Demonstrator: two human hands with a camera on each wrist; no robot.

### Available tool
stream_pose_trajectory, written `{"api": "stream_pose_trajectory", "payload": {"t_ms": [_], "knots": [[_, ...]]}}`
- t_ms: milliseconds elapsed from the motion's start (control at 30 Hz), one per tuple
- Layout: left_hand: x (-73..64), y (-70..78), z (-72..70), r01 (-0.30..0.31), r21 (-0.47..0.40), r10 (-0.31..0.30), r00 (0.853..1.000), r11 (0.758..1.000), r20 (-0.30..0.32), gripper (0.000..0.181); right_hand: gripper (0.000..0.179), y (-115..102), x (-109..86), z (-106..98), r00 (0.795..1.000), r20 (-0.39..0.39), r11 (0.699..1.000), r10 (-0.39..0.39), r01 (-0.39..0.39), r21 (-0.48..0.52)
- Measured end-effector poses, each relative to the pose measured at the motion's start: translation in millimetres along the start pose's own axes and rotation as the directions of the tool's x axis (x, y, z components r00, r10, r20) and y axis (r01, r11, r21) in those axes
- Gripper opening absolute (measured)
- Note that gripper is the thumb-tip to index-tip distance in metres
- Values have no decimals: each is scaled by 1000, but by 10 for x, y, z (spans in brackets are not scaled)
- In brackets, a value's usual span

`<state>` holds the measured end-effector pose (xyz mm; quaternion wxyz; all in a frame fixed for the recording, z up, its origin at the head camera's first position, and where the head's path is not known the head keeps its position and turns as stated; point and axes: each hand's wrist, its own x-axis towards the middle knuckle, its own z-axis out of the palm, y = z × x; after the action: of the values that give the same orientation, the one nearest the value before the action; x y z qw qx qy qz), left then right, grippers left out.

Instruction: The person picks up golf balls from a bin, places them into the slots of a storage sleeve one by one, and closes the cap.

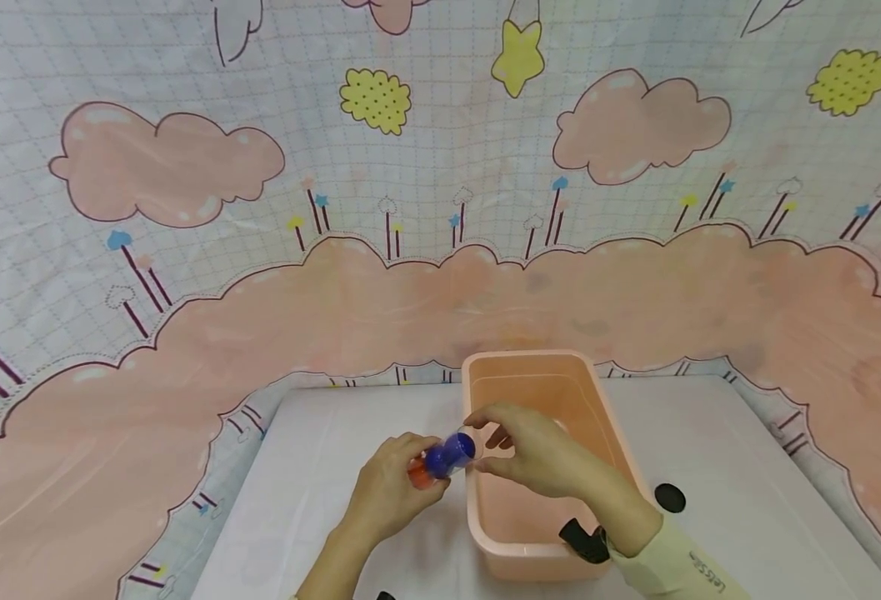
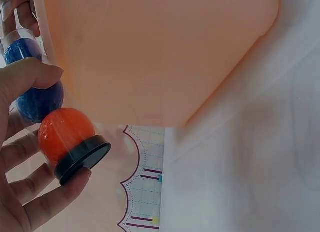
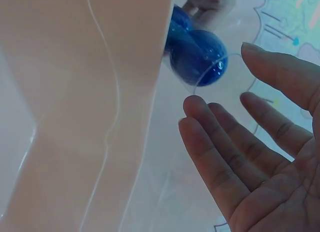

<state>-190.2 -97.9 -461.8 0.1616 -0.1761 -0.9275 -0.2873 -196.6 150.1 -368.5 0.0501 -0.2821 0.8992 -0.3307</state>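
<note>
Here, the left hand (image 1: pixel 393 490) had its fingers curled round a clear plastic tube (image 1: pixel 444 457) of blue and orange balls (image 2: pixel 66 131), tilted beside the left rim of the peach rectangular plastic bin (image 1: pixel 515 518); the right hand (image 1: pixel 541 454), fingers loosely spread, was at the tube's mouth.

The head view is evenly bright, the wrist views dimmer, with glints on blue ball (image 3: pixel 199 58).

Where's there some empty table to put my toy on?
On the white table: left, between its left edge and the left grip; right, between the black disc and the table's right edge. Crowded: the left rim of the peach tub, by the clear tube and right grip.
</note>
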Motion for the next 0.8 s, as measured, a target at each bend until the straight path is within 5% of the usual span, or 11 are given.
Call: {"api": "stream_pose_trajectory", "payload": {"t_ms": [367, 567, 800], "knots": [[-22, -21, 41, 34, -57, -36, 999, 998, -26, 48, 47, 131, -193, -147, 998, -43, 994, -35, 39, 98], [-32, -64, 61, 45, -132, -50, 998, 990, -36, 49, 44, 192, -372, -275, 994, -84, 992, 68, -58, 113], [-57, -99, 71, 106, -235, -117, 992, 966, -36, 52, 40, 371, -589, -405, 976, -213, 993, 46, -21, 118]]}}
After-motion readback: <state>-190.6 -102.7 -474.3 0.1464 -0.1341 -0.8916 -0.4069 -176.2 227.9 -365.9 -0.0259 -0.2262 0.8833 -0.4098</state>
